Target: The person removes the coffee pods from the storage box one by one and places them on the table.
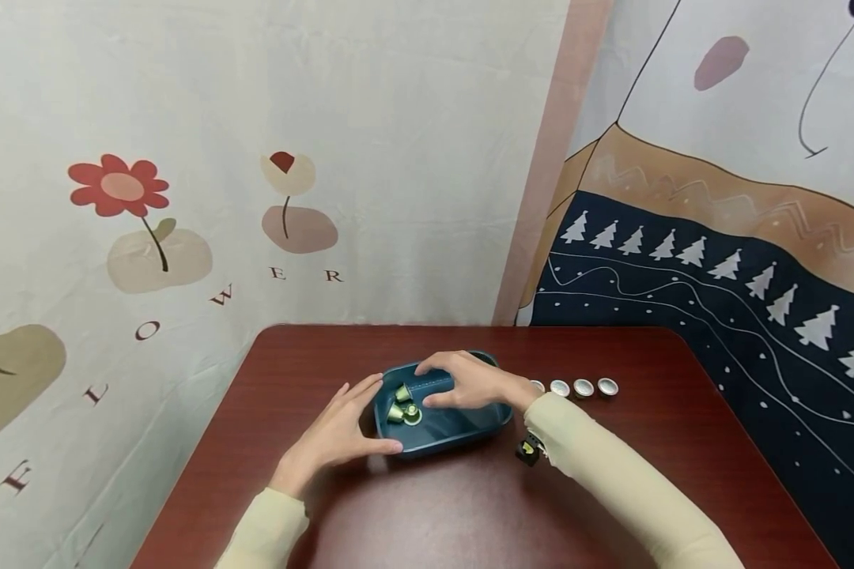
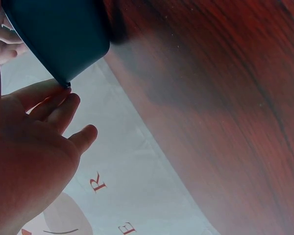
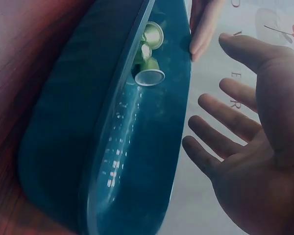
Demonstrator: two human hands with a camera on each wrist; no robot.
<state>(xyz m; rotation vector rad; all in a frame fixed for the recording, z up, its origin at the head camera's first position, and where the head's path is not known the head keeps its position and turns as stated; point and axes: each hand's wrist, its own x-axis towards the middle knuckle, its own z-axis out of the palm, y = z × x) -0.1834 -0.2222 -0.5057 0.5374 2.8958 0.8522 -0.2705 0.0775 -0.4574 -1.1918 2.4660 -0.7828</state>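
A dark teal plastic basin [image 1: 444, 444] sits on the table, several green coffee capsules [image 3: 150, 73] lying loose at its left end. My left hand [image 1: 333, 433] spans that end, its thumb by the near rim and its fingers at the far side. Fingertips [image 2: 63, 105] touch the basin's edge in the left wrist view. Above the basin's right half hovers my right hand [image 1: 473, 381], fingers spread and holding nothing. The right wrist view shows the right palm [image 3: 255, 191] beside the rim, apart from the capsules.
Several silver-lidded capsules [image 1: 583, 388] stand in a row on the table right of the basin, one partly hidden by the right wrist. The dark red wooden table [image 1: 427, 514] meets a printed cloth backdrop [image 1: 413, 158] along its far edge.
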